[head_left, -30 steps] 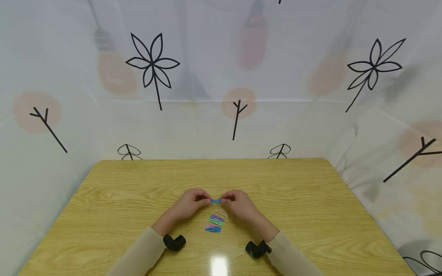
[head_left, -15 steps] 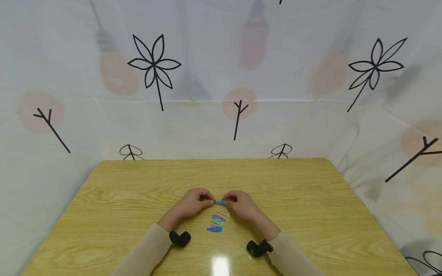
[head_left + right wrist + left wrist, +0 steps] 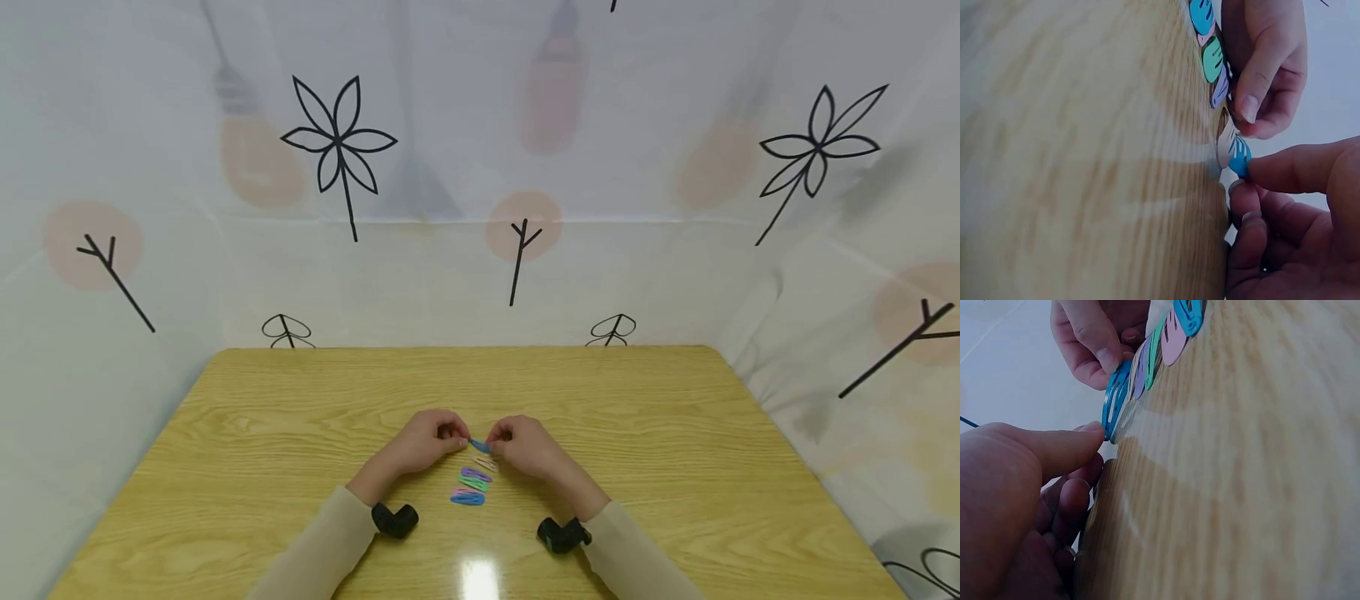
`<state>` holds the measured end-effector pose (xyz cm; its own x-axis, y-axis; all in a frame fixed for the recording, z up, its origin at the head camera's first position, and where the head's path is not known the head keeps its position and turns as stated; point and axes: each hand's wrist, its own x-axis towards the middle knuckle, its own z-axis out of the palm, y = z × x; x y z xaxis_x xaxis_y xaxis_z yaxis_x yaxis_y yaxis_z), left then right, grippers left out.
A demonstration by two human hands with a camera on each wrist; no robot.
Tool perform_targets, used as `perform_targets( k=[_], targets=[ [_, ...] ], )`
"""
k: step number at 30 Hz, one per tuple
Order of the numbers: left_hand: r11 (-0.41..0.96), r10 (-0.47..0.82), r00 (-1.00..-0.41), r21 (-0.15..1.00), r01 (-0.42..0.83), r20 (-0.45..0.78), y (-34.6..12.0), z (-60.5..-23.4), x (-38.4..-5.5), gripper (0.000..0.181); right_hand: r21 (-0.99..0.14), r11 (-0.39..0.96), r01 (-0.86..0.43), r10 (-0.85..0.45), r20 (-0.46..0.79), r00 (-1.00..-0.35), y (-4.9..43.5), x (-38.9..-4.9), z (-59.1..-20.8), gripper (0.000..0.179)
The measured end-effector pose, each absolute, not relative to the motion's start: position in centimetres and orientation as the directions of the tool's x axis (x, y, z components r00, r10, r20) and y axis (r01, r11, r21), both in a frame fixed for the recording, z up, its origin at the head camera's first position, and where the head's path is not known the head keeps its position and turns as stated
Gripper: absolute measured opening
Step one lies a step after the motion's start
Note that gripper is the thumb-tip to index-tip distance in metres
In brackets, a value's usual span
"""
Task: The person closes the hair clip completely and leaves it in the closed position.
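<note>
Both hands are at a blue snap hair clip [image 3: 480, 447]. My left hand [image 3: 424, 440] pinches its narrow end between thumb and fingers, as the left wrist view shows on the clip [image 3: 1116, 400]. At the other, wider end, my right hand [image 3: 527, 447] pinches the clip [image 3: 1240, 157]. It tilts, its right end nearer me. Just below it on the table is a beige hair clip [image 3: 485, 463], followed by purple [image 3: 477, 475], green [image 3: 474, 483] and pink [image 3: 458, 492] clips. Another blue clip [image 3: 468, 499] lies nearest me and partly covers the pink one.
A wood-grain table [image 3: 300, 392] spreads under the hands. White cloth [image 3: 420, 275] with flower and twig drawings hangs behind and at the sides. Each wrist wears a black camera mount, the left mount [image 3: 395, 521] and the right mount [image 3: 562, 536].
The held blue clip has shifted slightly right and toward me and turned from level to slanted. My left hand has followed to the right. The row of clips has stayed in place on the table.
</note>
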<state>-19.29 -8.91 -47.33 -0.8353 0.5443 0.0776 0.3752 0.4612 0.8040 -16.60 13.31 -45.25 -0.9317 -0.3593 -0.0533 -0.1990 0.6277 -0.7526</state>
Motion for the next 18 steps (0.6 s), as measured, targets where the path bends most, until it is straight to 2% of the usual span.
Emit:
perform_targets(
  k=[10,18],
  targets=[
    [0.462,0.545,-0.834,0.802,0.379,0.080,-9.0,-47.2,-19.3,0.005,-0.739,0.641,-0.207,-0.352,-0.043,-0.935,13.5,-16.7,-45.4,0.008],
    [0.455,0.547,-0.835,0.818,0.352,0.056,-9.9,-47.1,-19.1,0.012,-0.829,0.545,-0.128,-0.329,-0.071,-0.942,14.3,-16.8,-45.5,0.013]
  ],
)
